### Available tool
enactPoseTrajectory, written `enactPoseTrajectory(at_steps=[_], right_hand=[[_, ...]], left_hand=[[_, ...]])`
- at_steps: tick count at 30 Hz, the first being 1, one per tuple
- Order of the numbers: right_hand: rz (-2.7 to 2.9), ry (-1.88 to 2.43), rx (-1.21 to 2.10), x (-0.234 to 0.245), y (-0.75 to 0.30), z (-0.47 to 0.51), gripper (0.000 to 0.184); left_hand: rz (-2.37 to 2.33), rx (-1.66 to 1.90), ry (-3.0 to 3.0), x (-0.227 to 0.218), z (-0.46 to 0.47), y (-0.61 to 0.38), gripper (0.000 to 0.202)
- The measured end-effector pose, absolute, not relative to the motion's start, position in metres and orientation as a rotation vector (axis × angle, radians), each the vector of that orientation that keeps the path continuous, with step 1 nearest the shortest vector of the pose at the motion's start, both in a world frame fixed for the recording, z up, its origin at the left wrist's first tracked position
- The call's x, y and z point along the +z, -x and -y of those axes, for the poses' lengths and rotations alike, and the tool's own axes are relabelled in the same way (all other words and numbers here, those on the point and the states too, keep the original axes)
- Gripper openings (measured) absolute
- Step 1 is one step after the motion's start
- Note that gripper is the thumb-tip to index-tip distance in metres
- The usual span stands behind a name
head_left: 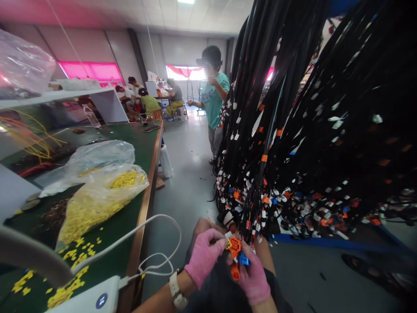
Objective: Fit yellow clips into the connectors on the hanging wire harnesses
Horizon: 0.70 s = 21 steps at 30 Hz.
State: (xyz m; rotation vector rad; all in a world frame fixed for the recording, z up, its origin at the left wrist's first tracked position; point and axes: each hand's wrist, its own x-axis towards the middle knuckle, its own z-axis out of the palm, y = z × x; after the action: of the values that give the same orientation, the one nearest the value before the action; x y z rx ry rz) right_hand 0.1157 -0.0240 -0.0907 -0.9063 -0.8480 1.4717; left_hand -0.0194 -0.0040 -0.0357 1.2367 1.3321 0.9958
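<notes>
Orange connector and yellow piece are pinched in the hands; power bank digits look blurred.

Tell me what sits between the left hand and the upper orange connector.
In the head view, a small yellow piece sits between the left hand and the upper orange connector.

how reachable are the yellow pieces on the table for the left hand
Probably yes, with a stretch, though the white cable loops between the left hand, busy at the orange connector, and the yellow pieces.
</notes>
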Motion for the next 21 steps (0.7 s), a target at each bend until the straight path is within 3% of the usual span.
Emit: enactPoseTrajectory(at_steps=[5, 11, 21], right_hand=[[0.966, 0.916, 1.341, -0.078, -0.109, 0.026, 0.014], [1.037, 0.946, 1.212, -0.089, -0.107, 0.027, 0.014], [0.916, 0.919, 1.299, -0.099, -0.109, 0.029, 0.011]], left_hand=[[-1.313, 1.039, -1.119, -0.031, 0.007, 0.011, 0.016], [-1.308, 1.054, -1.129, -0.034, 0.009, 0.009, 0.016], [-1.321, 1.003, -1.107, -0.044, 0.008, 0.009, 0.019]])
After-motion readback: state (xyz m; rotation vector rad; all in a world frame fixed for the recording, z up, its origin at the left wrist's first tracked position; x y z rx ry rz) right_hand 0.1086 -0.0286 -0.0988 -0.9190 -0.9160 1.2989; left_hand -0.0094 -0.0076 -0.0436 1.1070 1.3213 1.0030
